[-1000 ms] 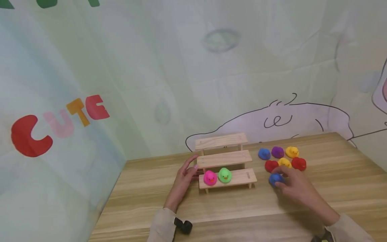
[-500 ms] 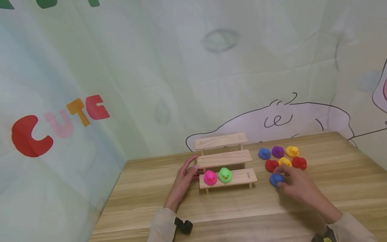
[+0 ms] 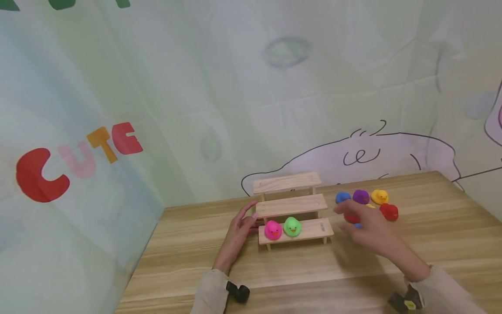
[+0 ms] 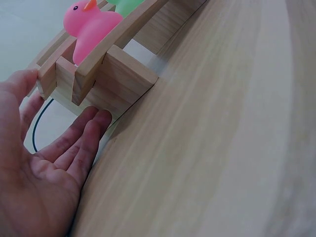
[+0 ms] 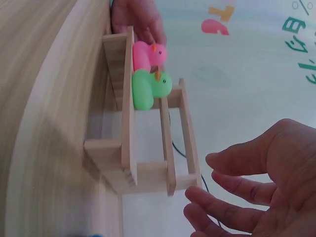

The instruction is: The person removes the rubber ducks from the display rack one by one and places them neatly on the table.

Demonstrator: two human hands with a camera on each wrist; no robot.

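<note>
A three-step wooden stand (image 3: 292, 206) stands on the table. A pink rubber duck (image 3: 273, 230) and a green rubber duck (image 3: 292, 226) sit side by side on its lowest step. My left hand (image 3: 236, 235) is at the stand's left end, fingers mostly straight and touching the wood in the left wrist view. My right hand (image 3: 372, 229) hovers to the right of the stand, thumb and fingers apart. Nothing lies between them in the right wrist view. Partly hidden beneath that hand is a blue rubber duck (image 3: 357, 226) on the table.
Behind my right hand are more rubber ducks: blue (image 3: 343, 197), purple (image 3: 361, 196), yellow (image 3: 379, 196) and red (image 3: 389, 212). Another red and another yellow one are mostly covered by the hand. A printed cloth (image 3: 219, 87) hangs behind the table (image 3: 188, 248).
My right hand has let go of the nearest blue duck and risen slightly up and left, its fingers spreading. The left hand and the stand have stayed put.
</note>
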